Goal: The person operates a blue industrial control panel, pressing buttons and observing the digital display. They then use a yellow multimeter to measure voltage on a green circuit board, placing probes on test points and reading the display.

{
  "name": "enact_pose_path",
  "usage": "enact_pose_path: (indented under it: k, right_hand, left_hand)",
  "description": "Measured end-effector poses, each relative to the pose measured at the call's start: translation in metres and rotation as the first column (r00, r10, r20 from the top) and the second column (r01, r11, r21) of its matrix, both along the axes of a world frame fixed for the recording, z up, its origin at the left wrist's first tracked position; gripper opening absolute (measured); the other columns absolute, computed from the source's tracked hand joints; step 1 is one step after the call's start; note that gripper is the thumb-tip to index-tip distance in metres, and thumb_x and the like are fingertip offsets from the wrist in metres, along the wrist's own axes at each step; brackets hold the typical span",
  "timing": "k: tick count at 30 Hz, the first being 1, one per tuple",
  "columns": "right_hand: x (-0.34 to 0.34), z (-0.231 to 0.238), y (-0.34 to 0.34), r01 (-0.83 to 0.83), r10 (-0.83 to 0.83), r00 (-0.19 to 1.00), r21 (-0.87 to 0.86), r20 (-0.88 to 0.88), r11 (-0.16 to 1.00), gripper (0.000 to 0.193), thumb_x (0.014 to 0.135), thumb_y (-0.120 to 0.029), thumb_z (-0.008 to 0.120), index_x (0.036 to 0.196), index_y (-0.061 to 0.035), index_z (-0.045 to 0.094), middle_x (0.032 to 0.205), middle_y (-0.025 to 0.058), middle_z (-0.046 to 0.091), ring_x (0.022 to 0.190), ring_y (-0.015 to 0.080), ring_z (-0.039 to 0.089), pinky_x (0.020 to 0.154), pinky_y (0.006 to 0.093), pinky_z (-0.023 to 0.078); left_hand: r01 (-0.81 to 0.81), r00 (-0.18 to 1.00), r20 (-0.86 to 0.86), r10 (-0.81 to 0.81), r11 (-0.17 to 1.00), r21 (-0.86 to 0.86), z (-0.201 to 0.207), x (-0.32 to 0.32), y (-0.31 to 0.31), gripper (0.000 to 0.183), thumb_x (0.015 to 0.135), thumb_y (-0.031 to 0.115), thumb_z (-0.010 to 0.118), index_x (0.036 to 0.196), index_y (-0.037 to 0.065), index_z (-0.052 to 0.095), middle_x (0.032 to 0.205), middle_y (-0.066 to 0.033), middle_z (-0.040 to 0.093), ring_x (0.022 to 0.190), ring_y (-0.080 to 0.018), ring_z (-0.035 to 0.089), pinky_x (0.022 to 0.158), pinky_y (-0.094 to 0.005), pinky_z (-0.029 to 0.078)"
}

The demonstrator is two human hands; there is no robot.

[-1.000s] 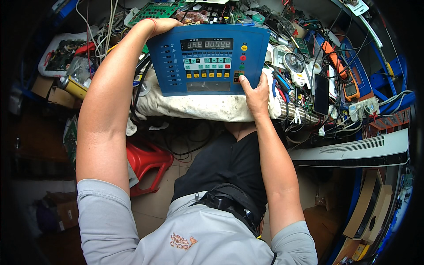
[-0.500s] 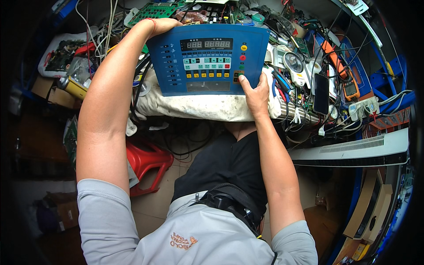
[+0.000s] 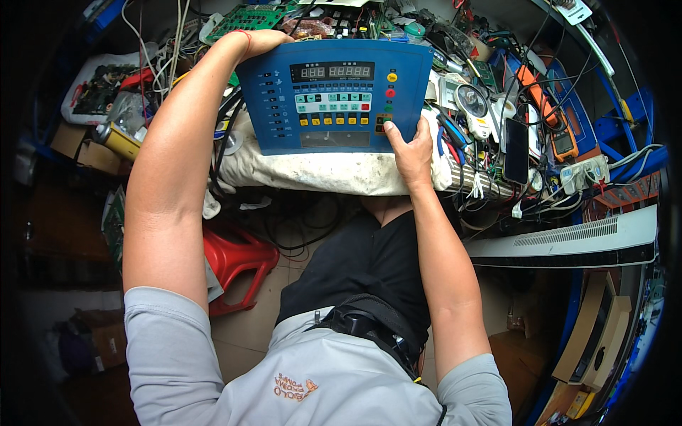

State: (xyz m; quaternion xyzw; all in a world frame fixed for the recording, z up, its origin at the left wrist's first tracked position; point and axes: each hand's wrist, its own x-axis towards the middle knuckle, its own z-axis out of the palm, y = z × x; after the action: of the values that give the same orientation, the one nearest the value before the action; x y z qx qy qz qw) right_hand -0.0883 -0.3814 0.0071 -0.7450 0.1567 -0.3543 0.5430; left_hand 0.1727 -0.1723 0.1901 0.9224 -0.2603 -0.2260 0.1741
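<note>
**Blue control panel [image 3: 335, 96] raised in the person's grip, not yet let go**

The panel is tilted, with its face toward the person, above the stained white cloth [image 3: 334, 174] at the front edge of the workbench. Whether its lower edge rests on this cloth, I cannot tell.

The right hand [image 3: 413, 153] is clamped on the lower right corner: the thumb lies on the front, at the dark keys, and the other fingers are hidden behind. The left hand [image 3: 266, 42] is at the upper left corner; its fingertips are hidden, so I cannot tell how they close.

As I judge, the positioning is done: the panel is up and its face is readable. Its digit display [image 3: 332, 72] seems unlit, and whether the thumb presses a key is not clear. Releasing the panel is not done.

Around it, a smartphone [image 3: 516, 153], an orange multimeter [image 3: 565, 142] and a green circuit board [image 3: 249, 23] lie apart from the hands. Below is a red plastic stool [image 3: 238, 266].
</note>
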Motion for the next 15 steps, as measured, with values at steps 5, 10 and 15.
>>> enact_pose_path:
  k: [5, 10, 15]
  right_hand:
    - [-0.0007, 0.0007, 0.0002, -0.006, 0.007, 1.000, 0.012, -0.005, 1.000, 0.051, 0.091, -0.027, 0.081, 0.127, 0.0018, 0.060, 0.113, 0.0165, 0.073, 0.101, 0.0262, 0.071, 0.093, 0.0374, 0.054]
    - [-0.0008, 0.0011, 0.0003, -0.005, 0.005, 1.000, 0.007, -0.002, 1.000, 0.051, 0.091, -0.027, 0.081, 0.127, 0.0021, 0.059, 0.113, 0.0160, 0.073, 0.102, 0.0260, 0.071, 0.093, 0.0372, 0.054]
    - [-0.0003, 0.0004, 0.0003, 0.000, 0.000, 1.000, 0.002, 0.000, 1.000, 0.051, 0.091, -0.026, 0.081, 0.127, 0.0022, 0.059, 0.112, 0.0160, 0.073, 0.102, 0.0260, 0.071, 0.093, 0.0370, 0.054]
  left_hand:
    - [0.003, 1.000, -0.001, -0.003, 1.000, -0.006, 0.0012, -0.0022, 0.0001, 0.046, 0.103, 0.042, 0.046, 0.138, 0.022, 0.067, 0.136, -0.0144, 0.069, 0.116, -0.0268, 0.071, 0.106, -0.0462, 0.052]
    - [-0.003, 0.999, 0.035, 0.003, 1.000, -0.001, -0.0001, -0.0020, -0.0004, 0.046, 0.103, 0.043, 0.046, 0.136, 0.022, 0.068, 0.135, -0.0146, 0.069, 0.115, -0.0270, 0.071, 0.105, -0.0466, 0.052]
    - [0.004, 1.000, 0.024, -0.004, 1.000, 0.000, 0.0015, -0.0026, 0.0005, 0.045, 0.103, 0.042, 0.045, 0.136, 0.023, 0.068, 0.133, -0.0147, 0.070, 0.114, -0.0264, 0.072, 0.104, -0.0455, 0.053]
